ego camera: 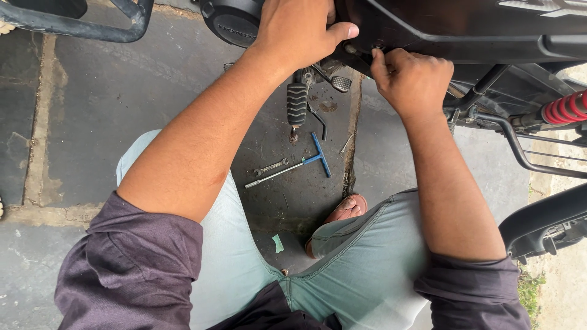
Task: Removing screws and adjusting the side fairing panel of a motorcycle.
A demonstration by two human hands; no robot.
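Note:
My left hand [299, 27] rests flat against the black side panel [465, 21] of a motorcycle, thumb stretched to the right. My right hand [413, 79] is curled under the panel's lower edge, its fingertips pinched at a small fastener spot; whatever it grips is hidden by the fingers. Both hands are almost touching at the panel's underside. Below them hangs a ribbed black footpeg [297, 104].
On the stone floor lie a blue-handled T-wrench [299, 164] and a small spanner [270, 167]. A red shock spring [565, 107] and black frame tubes [520, 146] are at the right. My knees and a sandalled foot [345, 211] fill the foreground.

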